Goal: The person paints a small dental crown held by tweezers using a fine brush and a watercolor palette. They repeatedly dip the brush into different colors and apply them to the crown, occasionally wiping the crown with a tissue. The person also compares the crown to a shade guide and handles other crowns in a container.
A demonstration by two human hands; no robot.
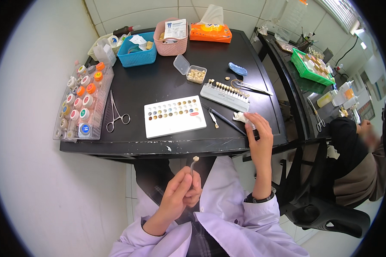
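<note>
Tooth-shaped piece [196, 159], cream, at the upper tip of a slim grey holder [192, 167], raised over the person's lap, just short of the front edge of the black desk [133, 94]. Left hand [183, 188]: fingers and thumb closed together around the holder's shaft. Whether the tip clamps the piece or merely props it cannot be told at this size.

Right hand [260, 132]: palm down near the desk's front corner, fingertips at a crumpled white tissue [239, 116]; whether they pinch it or only rest there, cannot tell. Dark brush-like handle [227, 121] runs from beside the white palette [176, 126] to just by these fingers.

Risks, judged: (1) Piece could fall to lap or floor, since no desk lies beneath it; likely cause, a loose seat at the tip or a twist of the left wrist. (2) Handle could roll or be knocked; cause, a sweep of the right fingers when lifting the tissue. (3) Smudging of the piece's surface, if a finger or sleeve brushes it.
</note>
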